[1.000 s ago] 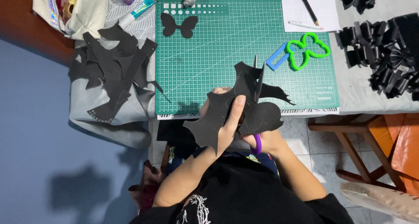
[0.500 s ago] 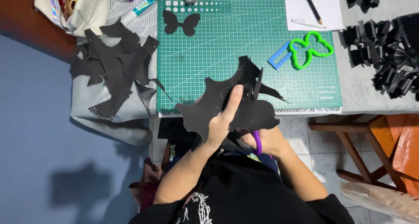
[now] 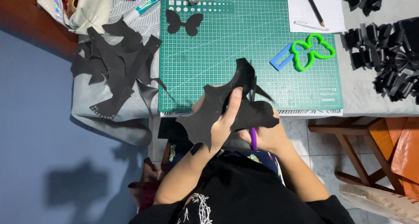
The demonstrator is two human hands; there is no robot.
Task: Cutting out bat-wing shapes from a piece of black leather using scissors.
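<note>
Currently, the left hand (image 3: 224, 121) grips a black paper sheet (image 3: 214, 112) with thumb on top, holding it above the near edge of the green cutting mat (image 3: 262, 45). The right hand (image 3: 268, 134) is closed around purple-handled scissors (image 3: 253, 119), whose blades stand upright against the sheet. Black paper offcuts (image 3: 118, 67) lie left of the mat. A black butterfly cutout (image 3: 184, 23) rests on the mat's far corner; a green butterfly template (image 3: 312, 51) lies near its right edge.
</note>
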